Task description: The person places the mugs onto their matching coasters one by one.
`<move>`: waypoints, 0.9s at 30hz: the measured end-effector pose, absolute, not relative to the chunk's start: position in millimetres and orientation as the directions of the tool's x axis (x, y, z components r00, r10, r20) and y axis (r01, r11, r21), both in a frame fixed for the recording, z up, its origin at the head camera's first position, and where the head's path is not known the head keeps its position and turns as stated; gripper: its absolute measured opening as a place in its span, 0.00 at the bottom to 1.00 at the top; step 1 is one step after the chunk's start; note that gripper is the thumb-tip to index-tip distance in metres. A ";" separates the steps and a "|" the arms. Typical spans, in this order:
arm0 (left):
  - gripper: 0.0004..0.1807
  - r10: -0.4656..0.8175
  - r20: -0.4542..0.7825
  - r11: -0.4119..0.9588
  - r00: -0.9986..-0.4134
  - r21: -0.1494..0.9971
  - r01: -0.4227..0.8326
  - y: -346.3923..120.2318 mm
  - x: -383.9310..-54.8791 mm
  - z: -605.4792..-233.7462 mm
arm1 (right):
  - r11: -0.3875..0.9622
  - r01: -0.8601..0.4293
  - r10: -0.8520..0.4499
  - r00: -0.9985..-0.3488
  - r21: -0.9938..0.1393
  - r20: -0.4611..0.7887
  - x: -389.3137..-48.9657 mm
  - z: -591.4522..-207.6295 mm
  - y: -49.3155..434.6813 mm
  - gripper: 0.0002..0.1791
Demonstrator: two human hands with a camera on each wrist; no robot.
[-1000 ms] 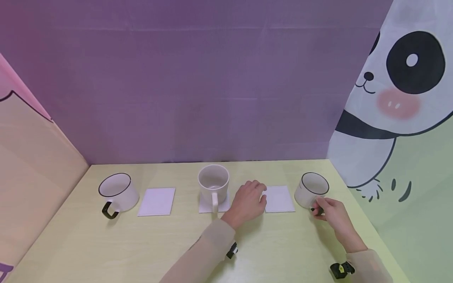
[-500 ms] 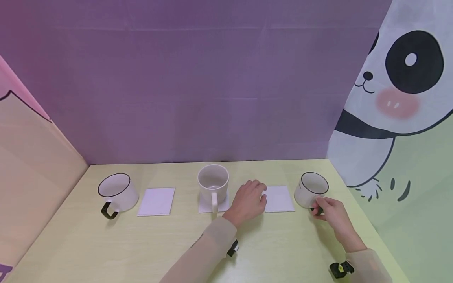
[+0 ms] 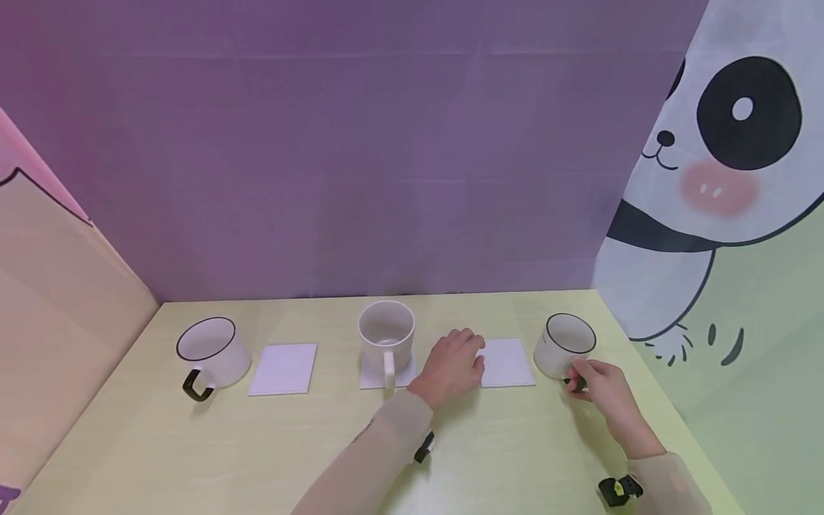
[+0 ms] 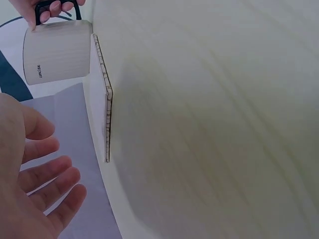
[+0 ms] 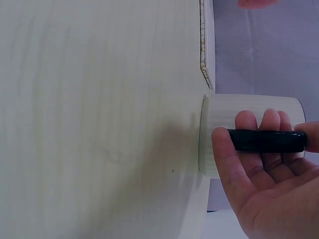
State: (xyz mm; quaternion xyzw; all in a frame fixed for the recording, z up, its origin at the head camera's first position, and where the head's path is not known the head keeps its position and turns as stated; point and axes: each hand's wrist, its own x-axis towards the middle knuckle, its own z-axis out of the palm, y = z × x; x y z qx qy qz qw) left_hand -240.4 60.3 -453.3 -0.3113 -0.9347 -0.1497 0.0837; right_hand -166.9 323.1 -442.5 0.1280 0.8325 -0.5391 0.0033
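Observation:
My right hand (image 3: pixel 605 397) grips the black handle (image 5: pixel 269 141) of a white, black-rimmed mug (image 3: pixel 563 347) at the table's right, with fingers curled through it. The mug stands upright on the bare wood, just right of a white square coaster (image 3: pixel 507 363). My left hand (image 3: pixel 450 365) hovers at that coaster's left edge, palm down, holding nothing. Its fingers (image 4: pixel 52 174) are spread and relaxed, apart from the coaster in the left wrist view. A plain white mug (image 3: pixel 387 332) stands on the middle coaster (image 3: pixel 371 378), handle toward me.
Another white mug (image 3: pixel 219 357) with a black rim and handle stands at the table's left. Beside it lies a white coaster (image 3: pixel 283 368) with nothing on it. A purple cloth backdrop (image 3: pixel 386 179) rises behind the table (image 3: pixel 193 450); a panda-printed panel (image 3: pixel 740 214) borders the right.
Both hands and all the mugs keep their places on the table. The head view has shifted very slightly, and the left forearm has edged a little to the right.

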 end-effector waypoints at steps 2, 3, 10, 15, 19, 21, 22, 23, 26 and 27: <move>0.13 0.559 0.242 0.764 -0.793 0.219 0.606 60.1 -242.0 -454.1 | 0.387 0.216 0.209 -0.967 -0.896 -0.143 -167.0 -442.4 323.4 0.20; 0.13 0.560 0.240 0.765 -0.793 0.218 0.606 59.9 -242.6 -454.4 | 0.388 0.216 0.208 -0.968 -0.896 -0.143 -167.1 -442.5 323.4 0.20; 0.12 0.571 0.224 0.756 -0.790 0.230 0.612 61.0 -243.8 -457.9 | 0.390 0.211 0.206 -0.969 -0.896 -0.139 -167.5 -443.0 324.1 0.20; 0.12 0.585 0.229 0.754 -0.778 0.199 0.626 64.6 -243.6 -464.2 | 0.390 0.213 0.206 -0.968 -0.896 -0.140 -167.4 -443.3 324.8 0.20; 0.12 0.583 0.216 0.761 -0.783 0.191 0.620 66.7 -244.6 -468.0 | 0.387 0.213 0.208 -0.968 -0.897 -0.141 -168.1 -444.8 325.5 0.21; 0.12 0.585 0.197 0.764 -0.787 0.192 0.616 67.5 -245.3 -469.0 | 0.382 0.215 0.210 -0.967 -0.899 -0.142 -168.6 -445.3 325.6 0.21; 0.12 0.585 0.186 0.766 -0.790 0.193 0.613 68.0 -245.8 -469.6 | 0.381 0.215 0.211 -0.967 -0.899 -0.142 -168.8 -445.5 325.7 0.21; 0.12 0.585 0.174 0.769 -0.792 0.194 0.610 68.3 -246.1 -469.9 | 0.379 0.215 0.212 -0.967 -0.900 -0.141 -169.0 -445.6 325.7 0.21; 0.11 0.582 0.148 0.777 -0.799 0.190 0.601 69.1 -247.2 -470.9 | 0.372 0.212 0.216 -0.967 -0.904 -0.138 -169.4 -445.9 325.8 0.21; 0.11 0.580 0.140 0.780 -0.802 0.189 0.597 69.3 -247.8 -471.0 | 0.371 0.211 0.216 -0.967 -0.904 -0.137 -169.5 -446.0 325.8 0.21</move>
